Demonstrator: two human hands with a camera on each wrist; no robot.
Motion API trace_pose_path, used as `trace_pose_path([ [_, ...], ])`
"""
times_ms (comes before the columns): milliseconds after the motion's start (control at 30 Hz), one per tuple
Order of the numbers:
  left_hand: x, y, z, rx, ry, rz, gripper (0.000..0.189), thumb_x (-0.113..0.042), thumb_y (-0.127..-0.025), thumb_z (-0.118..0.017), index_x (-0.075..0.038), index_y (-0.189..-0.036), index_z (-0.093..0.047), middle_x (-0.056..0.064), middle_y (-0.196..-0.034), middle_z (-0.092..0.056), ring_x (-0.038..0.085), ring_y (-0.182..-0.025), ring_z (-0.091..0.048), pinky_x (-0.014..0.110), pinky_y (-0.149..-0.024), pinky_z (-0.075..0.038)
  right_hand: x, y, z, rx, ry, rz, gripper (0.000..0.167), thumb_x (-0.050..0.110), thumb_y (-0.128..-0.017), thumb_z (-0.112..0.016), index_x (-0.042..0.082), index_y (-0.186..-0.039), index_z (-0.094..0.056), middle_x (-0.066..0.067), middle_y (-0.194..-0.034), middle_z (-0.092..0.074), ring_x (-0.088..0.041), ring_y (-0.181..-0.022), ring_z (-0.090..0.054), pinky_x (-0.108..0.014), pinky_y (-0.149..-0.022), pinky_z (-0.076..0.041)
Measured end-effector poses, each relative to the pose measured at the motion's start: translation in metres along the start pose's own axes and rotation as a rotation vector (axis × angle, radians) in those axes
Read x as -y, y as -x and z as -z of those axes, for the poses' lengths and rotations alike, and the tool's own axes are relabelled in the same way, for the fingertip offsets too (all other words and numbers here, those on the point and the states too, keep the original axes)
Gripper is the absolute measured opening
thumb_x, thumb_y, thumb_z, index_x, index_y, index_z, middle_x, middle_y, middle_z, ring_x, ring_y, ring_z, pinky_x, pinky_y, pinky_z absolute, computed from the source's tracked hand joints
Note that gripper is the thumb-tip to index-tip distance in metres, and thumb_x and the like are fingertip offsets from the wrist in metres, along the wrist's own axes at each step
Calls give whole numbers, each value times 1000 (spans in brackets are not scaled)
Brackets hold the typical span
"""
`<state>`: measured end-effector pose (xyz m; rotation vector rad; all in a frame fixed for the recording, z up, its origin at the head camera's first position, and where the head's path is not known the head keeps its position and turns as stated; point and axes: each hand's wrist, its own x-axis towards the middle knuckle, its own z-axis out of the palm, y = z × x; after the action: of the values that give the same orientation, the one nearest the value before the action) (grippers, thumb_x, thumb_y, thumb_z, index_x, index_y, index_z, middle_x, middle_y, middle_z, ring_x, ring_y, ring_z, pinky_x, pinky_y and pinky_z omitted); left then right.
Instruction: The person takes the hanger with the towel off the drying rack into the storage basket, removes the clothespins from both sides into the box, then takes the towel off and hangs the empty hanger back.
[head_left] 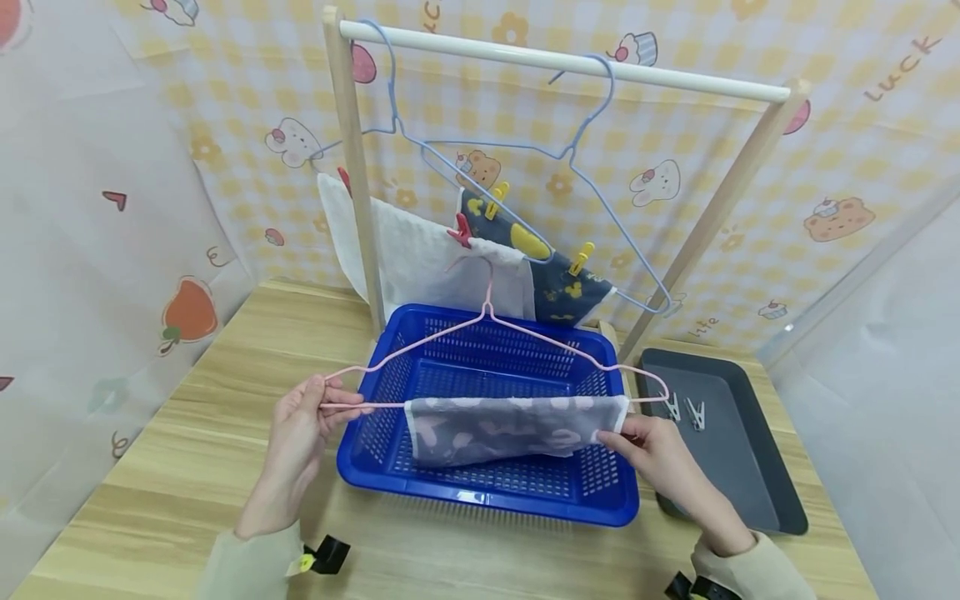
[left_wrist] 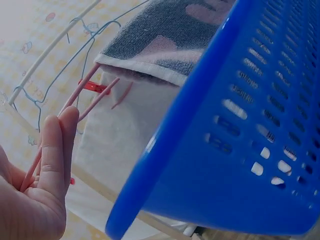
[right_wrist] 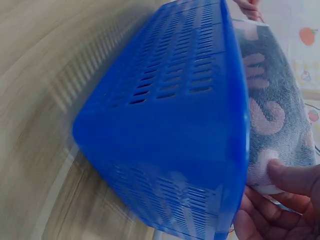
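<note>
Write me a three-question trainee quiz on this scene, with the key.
1. True or false: the left hand holds the pink hanger while the right hand pinches the gray-and-pink towel.

2. What color are the clips lying in the dark tray?
A) red
B) yellow
C) light gray

3. How many blue hangers hang from the white rail?

Key: 1. True. 2. C. 3. Two.

We are seeing room inside the pink hanger (head_left: 489, 310) above the grey towel (head_left: 510, 432); behind the basket (head_left: 555, 510), a white towel (head_left: 427, 258) is blocking us.
</note>
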<state>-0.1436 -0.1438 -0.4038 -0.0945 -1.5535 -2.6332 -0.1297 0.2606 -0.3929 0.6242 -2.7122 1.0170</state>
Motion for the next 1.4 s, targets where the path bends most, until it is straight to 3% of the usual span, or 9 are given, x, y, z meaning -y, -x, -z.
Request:
trace_pose_path([
  [200,-5,0,-1,-67,-11,8,29,-21,-103,-33,-3,-91,-52,5,-71,-69,14,-65,-68,21,-64,-56,-3,0,-5,27,31,199,31,-1,-73,-75,14,-57,-53,19,-55,-30,7,-50,-27,-8,-40,-23],
  [400,-10,0,1,-116,41,3,30,-19,-103,-34,-4,-87,-54,5,-70,-68,13,-63,-68,21,-63,-56,0,-3,-7,158,11,238,36,5,-79,-73,17,-56,-49,18,-53,-29,8,-50,-26,-10,-41,-24],
  [567,-12,0,4,-139,43,11,29,-20,-102,-35,-4,-87,-54,5,-70,-68,12,-64,-68,20,-63,-56,3,-5,-8,168,15,169,24,7,-80,-73,14,-61,-60,15,-59,-42,5,-53,-35,-14,-42,-34],
  [733,-13,0,6,-150,28,10,30,-23,-101,-37,-4,-86,-55,5,-70,-68,12,-64,-68,20,-63,-56,10,-12,-5,-44,-41,-8,6,6,-78,-75,9,-79,-69,6,-74,-59,-1,-60,-50,-20,-50,-47],
  [867,-14,1,6,-152,-1,11,29,-23,-101,-37,-5,-86,-54,4,-70,-68,12,-64,-68,20,-63,-56,17,-18,-1,-165,-268,-225,8,6,-85,-68,-1,-84,-67,5,-69,-60,-6,-60,-50,-21,-54,-46],
  [967,-15,1,6,-163,-4,24,30,-24,-102,-36,-4,-87,-54,4,-70,-68,12,-64,-68,20,-64,-56,19,-22,0,-188,-397,-325,16,8,-89,-64,-7,-85,-66,5,-66,-59,-6,-62,-50,-21,-56,-44],
  [1067,-15,1,5,-188,11,31,30,-22,-102,-35,-4,-87,-54,4,-69,-67,12,-65,-68,20,-64,-56,19,-20,-2,-166,-370,-312,16,9,-88,-66,-4,-78,-67,5,-58,-51,-5,-55,-44,-22,-48,-38],
  [1233,-14,1,6,-228,37,12,31,-21,-102,-36,-5,-85,-57,5,-67,-67,12,-63,-68,21,-63,-56,15,-9,-8,-72,-196,-155,18,7,-82,-72,11,-65,-66,14,-52,-35,0,-47,-31,-24,-38,-27],
  [1400,-12,2,7,-236,32,17,32,-21,-102,-36,-5,-84,-57,5,-68,-68,12,-63,-68,20,-62,-56,12,-4,-8,47,-173,-110,22,9,-81,-73,12,-62,-63,16,-53,-39,3,-47,-33,-18,-40,-29],
])
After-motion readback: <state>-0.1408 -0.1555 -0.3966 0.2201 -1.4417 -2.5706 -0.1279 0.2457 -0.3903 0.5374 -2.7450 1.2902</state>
